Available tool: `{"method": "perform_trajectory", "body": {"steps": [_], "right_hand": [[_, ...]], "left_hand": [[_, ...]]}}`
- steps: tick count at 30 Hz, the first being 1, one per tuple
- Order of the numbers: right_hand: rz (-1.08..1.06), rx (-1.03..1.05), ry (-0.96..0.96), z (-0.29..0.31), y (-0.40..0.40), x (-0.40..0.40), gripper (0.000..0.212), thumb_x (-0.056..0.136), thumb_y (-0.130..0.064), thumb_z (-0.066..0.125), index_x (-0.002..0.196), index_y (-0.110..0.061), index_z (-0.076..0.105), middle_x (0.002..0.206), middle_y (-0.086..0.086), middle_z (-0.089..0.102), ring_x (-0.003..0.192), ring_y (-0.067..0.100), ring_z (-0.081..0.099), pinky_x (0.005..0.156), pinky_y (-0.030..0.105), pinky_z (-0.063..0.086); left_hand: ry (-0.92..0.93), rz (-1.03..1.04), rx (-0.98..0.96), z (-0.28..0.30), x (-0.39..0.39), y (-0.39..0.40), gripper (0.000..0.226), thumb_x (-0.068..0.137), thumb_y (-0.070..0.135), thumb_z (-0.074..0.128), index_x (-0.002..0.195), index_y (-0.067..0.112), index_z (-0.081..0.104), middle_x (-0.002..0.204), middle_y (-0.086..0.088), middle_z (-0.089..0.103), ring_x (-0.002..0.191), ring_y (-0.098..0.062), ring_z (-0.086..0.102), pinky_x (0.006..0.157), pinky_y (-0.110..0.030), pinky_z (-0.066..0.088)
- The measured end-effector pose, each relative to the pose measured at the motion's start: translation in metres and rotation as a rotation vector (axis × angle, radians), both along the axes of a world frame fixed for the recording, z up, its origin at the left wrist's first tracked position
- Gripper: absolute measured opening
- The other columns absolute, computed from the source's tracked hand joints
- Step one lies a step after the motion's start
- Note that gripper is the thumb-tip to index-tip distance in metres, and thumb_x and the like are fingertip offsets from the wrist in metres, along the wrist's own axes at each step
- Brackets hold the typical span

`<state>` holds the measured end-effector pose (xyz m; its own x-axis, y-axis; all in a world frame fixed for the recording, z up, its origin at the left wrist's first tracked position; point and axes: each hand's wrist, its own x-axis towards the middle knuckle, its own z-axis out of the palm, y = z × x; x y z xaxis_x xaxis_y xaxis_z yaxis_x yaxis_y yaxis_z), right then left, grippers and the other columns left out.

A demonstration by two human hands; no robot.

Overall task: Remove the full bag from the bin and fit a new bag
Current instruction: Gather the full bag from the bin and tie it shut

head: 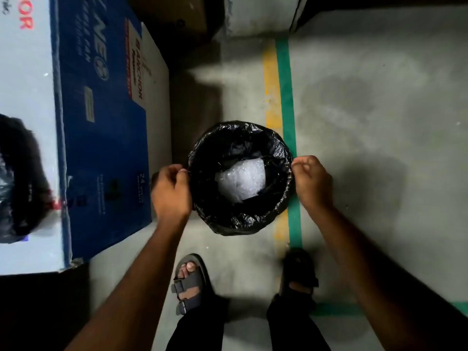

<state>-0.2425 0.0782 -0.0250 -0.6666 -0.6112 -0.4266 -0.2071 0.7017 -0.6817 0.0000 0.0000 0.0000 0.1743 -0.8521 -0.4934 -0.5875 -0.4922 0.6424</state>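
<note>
A round bin stands on the concrete floor, lined with a black plastic bag (235, 219) folded over its rim. Inside the bag lies a crumpled piece of clear bubble wrap (240, 182). My left hand (172, 191) pinches the bag's edge at the left side of the rim. My right hand (311, 181) pinches the bag's edge at the right side of the rim. The bin itself is hidden under the bag.
A large blue and white cardboard box (101, 138) stands close to the bin's left. Another black bag (15, 183) lies on top of it at the far left. Yellow and green floor tape (285, 97) runs past the bin. My sandalled feet (190, 282) stand just before the bin.
</note>
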Motion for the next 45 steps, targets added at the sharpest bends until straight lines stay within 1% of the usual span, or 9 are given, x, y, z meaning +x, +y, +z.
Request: {"method": "perform_trajectory", "body": {"steps": [3,7,12,19,22,27,32,38,45], "right_hand": [[-0.04,0.155,0.018,-0.017,0.0,-0.01,0.026,0.094,-0.022,0.053,0.109,-0.007,0.067,0.112,0.017,0.07,0.105,0.033,0.063,0.087,0.031,0.045],[-0.281,0.287,-0.357,-0.051,-0.001,-0.019,0.052,0.088,-0.055,0.041,0.123,-0.021,0.057,0.124,0.008,0.062,0.112,0.033,0.057,0.091,0.044,0.05],[-0.421,0.354,-0.703,-0.072,-0.004,-0.019,0.049,0.092,-0.058,0.044,0.12,-0.022,0.061,0.12,0.0,0.063,0.104,0.024,0.058,0.089,0.042,0.05],[-0.372,0.244,-0.485,-0.079,-0.009,-0.032,0.021,0.09,-0.029,0.061,0.092,-0.009,0.069,0.094,0.012,0.067,0.089,0.028,0.063,0.075,0.036,0.052],[-0.2,0.252,-0.227,-0.078,-0.009,-0.03,0.034,0.09,-0.03,0.059,0.079,0.002,0.067,0.081,0.014,0.066,0.077,0.025,0.058,0.071,0.034,0.047],[-0.124,0.274,0.068,-0.054,-0.01,-0.021,0.032,0.092,-0.026,0.059,0.097,0.004,0.072,0.1,0.025,0.072,0.096,0.038,0.068,0.086,0.039,0.052],[-0.136,0.174,0.301,-0.033,-0.016,-0.017,0.03,0.092,-0.022,0.05,0.083,0.003,0.065,0.091,0.026,0.07,0.084,0.042,0.061,0.071,0.038,0.041],[-0.32,-0.019,-0.042,-0.024,-0.035,-0.019,0.037,0.096,-0.022,0.043,0.063,-0.006,0.04,0.063,0.01,0.048,0.07,0.02,0.041,0.065,0.03,0.032],[-0.221,0.029,-0.559,-0.028,-0.044,-0.023,0.056,0.073,-0.047,0.074,0.094,0.005,0.07,0.102,0.027,0.071,0.086,0.031,0.07,0.087,0.053,0.056]], "left_hand": [[0.004,0.246,0.255,-0.026,0.004,-0.01,0.027,0.101,0.039,0.042,0.113,0.019,0.055,0.095,-0.001,0.055,0.098,-0.021,0.055,0.088,-0.036,0.045],[0.096,0.39,0.484,-0.051,0.007,-0.014,0.046,0.104,0.039,0.032,0.128,0.007,0.054,0.089,-0.005,0.056,0.077,-0.015,0.052,0.073,-0.025,0.042],[0.468,0.508,0.631,-0.066,0.005,-0.009,0.054,0.1,0.051,0.038,0.14,0.018,0.05,0.139,-0.007,0.058,0.127,-0.028,0.053,0.111,-0.045,0.039],[0.209,0.536,0.413,-0.06,0.01,-0.014,0.015,0.091,0.031,0.064,0.094,0.016,0.064,0.112,-0.007,0.069,0.098,-0.02,0.064,0.085,-0.031,0.052],[0.238,0.453,0.309,-0.063,0.019,-0.017,0.035,0.085,0.04,0.064,0.113,0.019,0.065,0.123,-0.01,0.065,0.112,-0.028,0.063,0.094,-0.041,0.052],[0.245,0.434,0.226,-0.039,0.011,-0.026,0.01,0.084,0.022,0.065,0.092,0.028,0.064,0.1,-0.001,0.067,0.099,-0.023,0.065,0.073,-0.031,0.054],[0.414,0.402,0.42,-0.023,0.002,-0.036,0.031,0.088,0.037,0.056,0.112,0.019,0.067,0.107,-0.008,0.07,0.099,-0.024,0.066,0.078,-0.035,0.053],[0.328,0.08,0.375,-0.009,-0.008,-0.048,0.018,0.085,0.025,0.07,0.075,0.014,0.059,0.086,-0.009,0.066,0.09,-0.027,0.065,0.084,-0.041,0.052],[0.418,0.322,0.578,0.006,-0.023,-0.06,0.013,0.093,0.013,0.049,0.084,0.017,0.057,0.086,-0.007,0.059,0.082,-0.021,0.06,0.072,-0.036,0.05]]}}
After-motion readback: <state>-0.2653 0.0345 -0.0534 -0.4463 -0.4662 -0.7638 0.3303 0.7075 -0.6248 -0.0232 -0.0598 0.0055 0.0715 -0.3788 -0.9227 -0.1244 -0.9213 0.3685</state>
